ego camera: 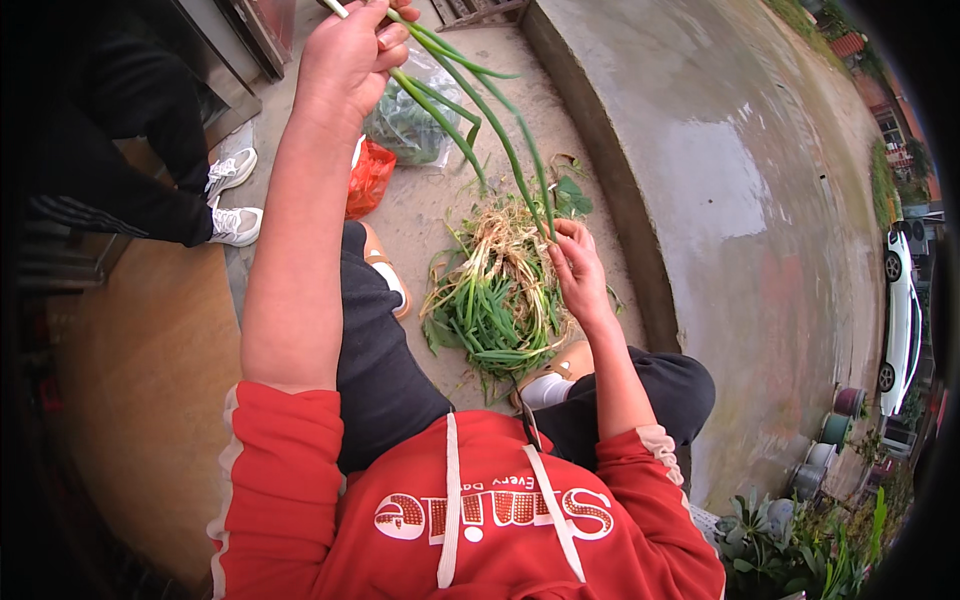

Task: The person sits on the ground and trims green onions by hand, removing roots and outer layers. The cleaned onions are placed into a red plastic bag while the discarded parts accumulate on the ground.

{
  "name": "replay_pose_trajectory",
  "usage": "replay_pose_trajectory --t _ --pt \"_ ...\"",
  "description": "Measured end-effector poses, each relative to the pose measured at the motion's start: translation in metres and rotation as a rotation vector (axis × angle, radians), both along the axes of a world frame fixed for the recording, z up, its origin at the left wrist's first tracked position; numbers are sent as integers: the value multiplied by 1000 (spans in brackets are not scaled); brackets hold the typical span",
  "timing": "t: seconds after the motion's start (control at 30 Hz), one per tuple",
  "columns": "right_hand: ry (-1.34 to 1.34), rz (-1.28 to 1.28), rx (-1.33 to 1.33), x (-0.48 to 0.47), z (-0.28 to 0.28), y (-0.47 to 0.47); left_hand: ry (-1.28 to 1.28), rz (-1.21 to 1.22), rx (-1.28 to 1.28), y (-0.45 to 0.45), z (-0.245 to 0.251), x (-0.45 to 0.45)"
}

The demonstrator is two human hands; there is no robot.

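Note:
My left hand (pixel 349 64), raised at the top, grips several scallions (pixel 512 154) near their pale stem ends. Their long green leaves hang down toward the right, and some end loose in the air. My right hand (pixel 579 270) pinches the tips of two leaves between thumb and fingers. Just below and left of it, a heap of scallions (pixel 487 307) lies on the concrete between my feet. Dry roots and yellowed, withered leaves are tangled through the heap's upper part. The tops of the held stems are cut off by the picture's upper edge.
A clear plastic bag of leafy greens (pixel 412 120) and a red plastic bag (pixel 371 176) stand beyond the heap. At left, another person's white sneakers (pixel 236 227) are near a doorway. A concrete ledge (pixel 607 142) drops to wet pavement (pixel 750 247) on the right.

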State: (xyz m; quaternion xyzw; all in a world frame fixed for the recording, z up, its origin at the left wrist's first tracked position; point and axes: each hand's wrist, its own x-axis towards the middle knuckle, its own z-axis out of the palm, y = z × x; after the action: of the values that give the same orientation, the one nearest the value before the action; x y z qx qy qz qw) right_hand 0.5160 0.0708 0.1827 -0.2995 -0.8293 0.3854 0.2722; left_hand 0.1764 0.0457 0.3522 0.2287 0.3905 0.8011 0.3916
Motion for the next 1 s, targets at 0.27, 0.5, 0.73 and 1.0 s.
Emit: replay_pose_trajectory --t 0.27,0.5,0.73,1.0 --pt "82 -153 -176 -6 5 -9 -3 -189 11 5 -4 14" --pt "234 -201 116 -8 24 -8 -77 -218 -2 3 -9 34" --pt "206 17 -609 -10 26 -22 -75 -203 8 3 -5 46" --pt "106 -10 -503 -7 18 -21 -22 -198 2 4 -15 17"
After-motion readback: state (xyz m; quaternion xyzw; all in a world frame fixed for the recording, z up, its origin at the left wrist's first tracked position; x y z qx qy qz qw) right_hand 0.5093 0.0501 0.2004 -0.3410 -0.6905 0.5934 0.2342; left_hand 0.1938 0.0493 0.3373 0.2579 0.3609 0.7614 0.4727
